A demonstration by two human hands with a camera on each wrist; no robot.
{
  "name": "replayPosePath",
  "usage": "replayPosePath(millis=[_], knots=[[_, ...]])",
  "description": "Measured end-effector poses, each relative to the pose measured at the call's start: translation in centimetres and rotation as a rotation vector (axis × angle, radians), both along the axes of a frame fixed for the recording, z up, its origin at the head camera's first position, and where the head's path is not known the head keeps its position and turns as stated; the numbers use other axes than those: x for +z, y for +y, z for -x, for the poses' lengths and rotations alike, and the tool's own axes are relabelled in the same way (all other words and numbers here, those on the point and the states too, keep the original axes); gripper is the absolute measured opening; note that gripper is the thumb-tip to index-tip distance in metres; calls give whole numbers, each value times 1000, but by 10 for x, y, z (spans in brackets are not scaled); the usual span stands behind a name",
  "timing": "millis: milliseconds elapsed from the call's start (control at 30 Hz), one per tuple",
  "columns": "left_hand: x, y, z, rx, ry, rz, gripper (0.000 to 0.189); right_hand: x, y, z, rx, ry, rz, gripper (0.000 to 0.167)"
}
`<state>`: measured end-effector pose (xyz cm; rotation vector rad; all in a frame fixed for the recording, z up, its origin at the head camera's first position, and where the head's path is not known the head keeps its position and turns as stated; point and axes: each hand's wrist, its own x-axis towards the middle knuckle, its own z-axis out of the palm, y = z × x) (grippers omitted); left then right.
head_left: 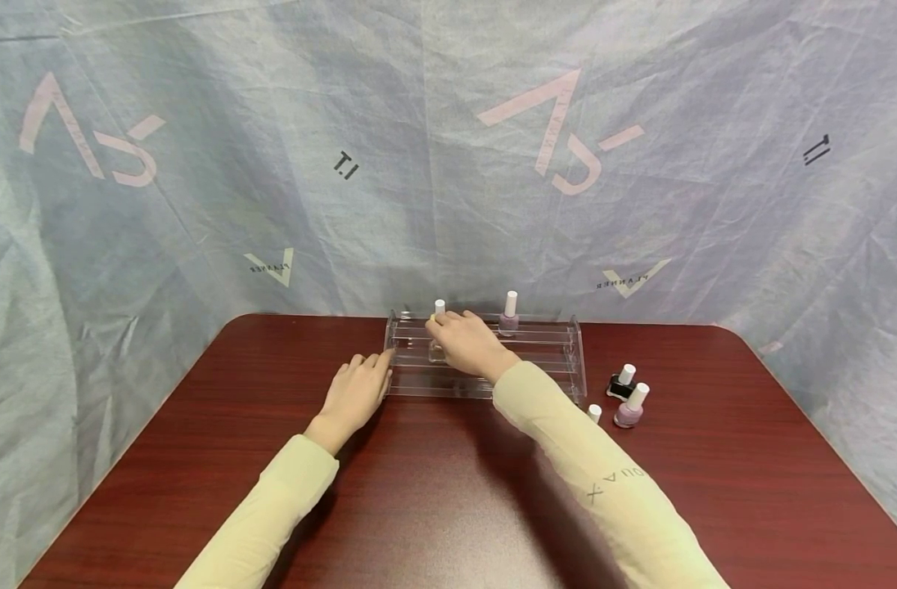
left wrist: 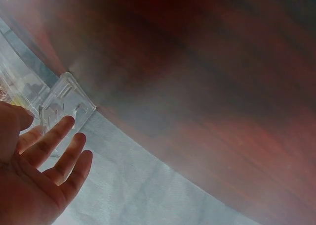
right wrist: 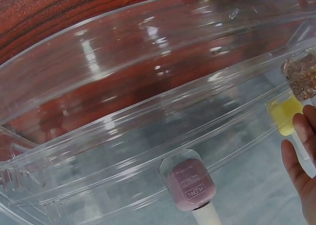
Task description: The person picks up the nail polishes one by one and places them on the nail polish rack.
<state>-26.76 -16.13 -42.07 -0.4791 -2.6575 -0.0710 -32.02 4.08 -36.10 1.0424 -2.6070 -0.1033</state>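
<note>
A clear acrylic tiered rack [head_left: 485, 380] stands at the far side of the table. My left hand [head_left: 356, 393] rests at its left end, fingers loosely extended against the side panel [left wrist: 69, 104]. My right hand [head_left: 469, 343] is over the middle tiers, pinching a glitter nail polish bottle [right wrist: 301, 75] whose cap end is mostly hidden by the fingers. Just behind it, a yellow nail polish bottle [right wrist: 285, 115] with a white cap stands on the rack. Farther right on the back tier is a mauve nail polish bottle [right wrist: 191, 183], also white-capped.
Right of the rack stand a black nail polish bottle [head_left: 621, 386] and another mauve bottle [head_left: 628, 415]. A white cap [head_left: 594, 413] shows past the right sleeve, its bottle hidden. Grey printed cloth [head_left: 389, 164] hangs behind the dark red table [head_left: 419, 499].
</note>
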Motion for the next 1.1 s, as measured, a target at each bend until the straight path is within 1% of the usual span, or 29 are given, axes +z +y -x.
replayPosePath(millis=[200,500,767,1100], knots=[[0,0,0,-4,8,-2,35,-3,0,1,-1,-4,-9,18],[0,0,0,-4,11,-1,35,-3,-3,1,-8,-9,-4,15],[0,0,0,1,-9,4,35,-6,-3,3,-25,-9,-3,17],[0,-1,0,-3,-9,2,35,0,-2,1,-18,21,-5,16]])
